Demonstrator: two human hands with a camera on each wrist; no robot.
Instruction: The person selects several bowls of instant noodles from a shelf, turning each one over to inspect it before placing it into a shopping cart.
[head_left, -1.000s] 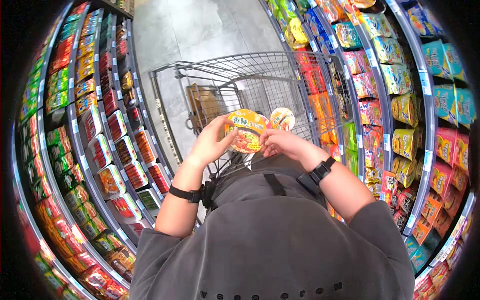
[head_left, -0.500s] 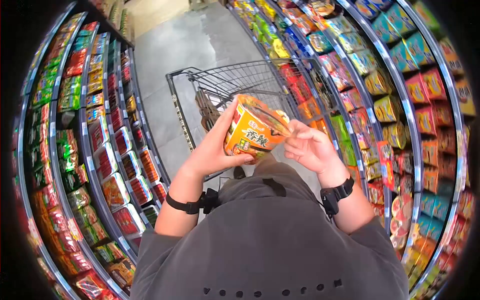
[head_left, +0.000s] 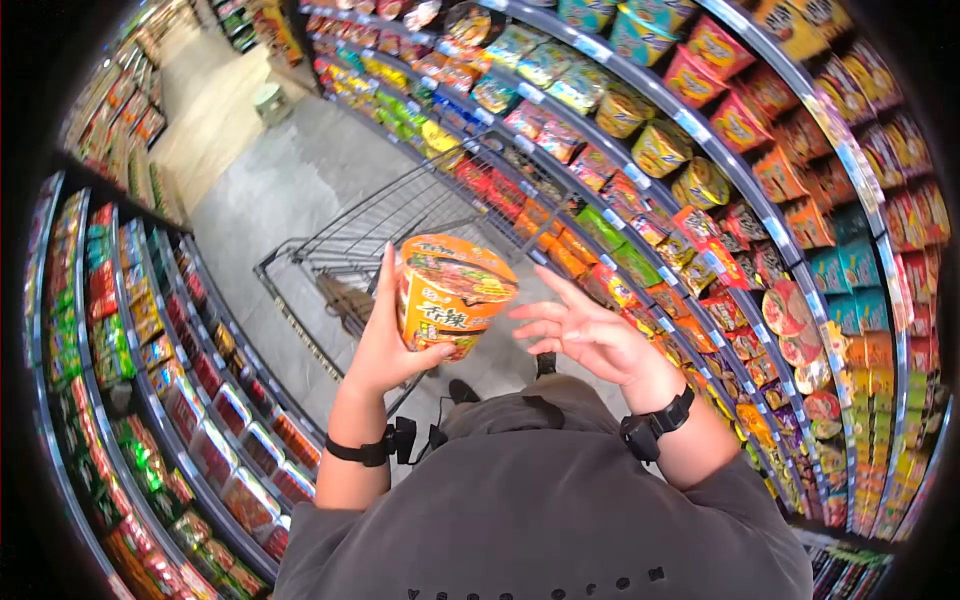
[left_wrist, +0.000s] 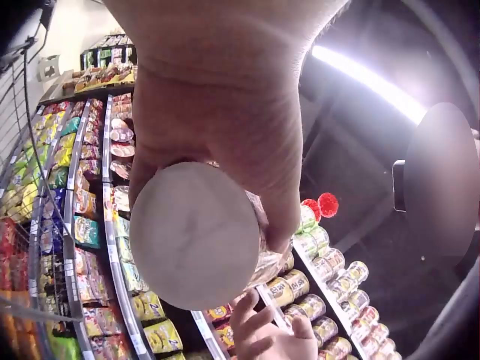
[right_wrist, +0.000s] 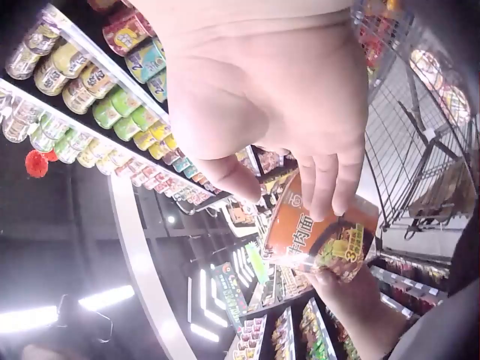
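An orange instant noodle cup with a printed lid is in my left hand, which grips it from the left with the thumb across the front. From the left wrist, the noodle cup's round white base faces the camera. My right hand is just right of the cup, fingers spread and holding nothing. In the right wrist view its fingers overlap the cup's orange side, and the left hand shows at the far side of the cup.
Ahead of me stands a wire shopping cart with a brown item in it. Shelves of packaged food line the left. On the right, long shelves carry bagged and cup noodles. Grey floor runs between them.
My view has swung toward the right-hand shelves. The cup has moved left and turned more upright in my left hand. My right hand has come away from the lid, fingers spreading.
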